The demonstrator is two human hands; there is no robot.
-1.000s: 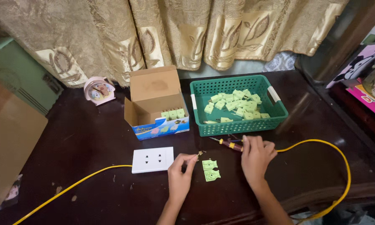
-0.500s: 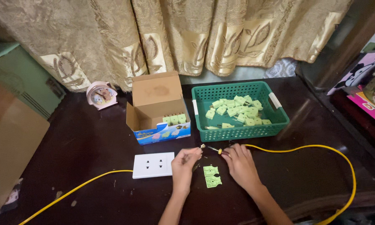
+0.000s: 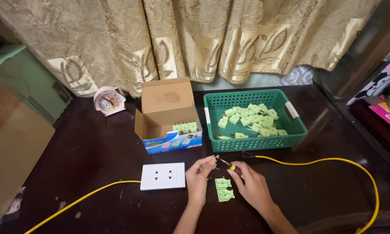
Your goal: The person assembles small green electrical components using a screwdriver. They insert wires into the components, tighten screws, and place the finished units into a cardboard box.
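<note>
Fingers of my left hand point(image 3: 199, 177) pinch a tiny metal piece point(image 3: 214, 157) at the screwdriver point(image 3: 228, 164) tip; my right hand point(image 3: 252, 186) is closed around its handle. Both hover over the dark counter point(image 3: 95, 151), just above two green plug halves point(image 3: 223, 190), between the white socket plate point(image 3: 163, 176) and yellow cable point(image 3: 316, 162). Behind stand a green basket point(image 3: 254, 144) and open box point(image 3: 164, 125).

The 2 hands, left hand point(image 3: 198, 178) and right hand point(image 3: 252, 186), are bare, without gloves. No rings, watch or bands are visible on the fingers or wrists. Both forearms enter from the lower edge of the head view uncovered, with no sleeve showing up to the frame edge.
</note>
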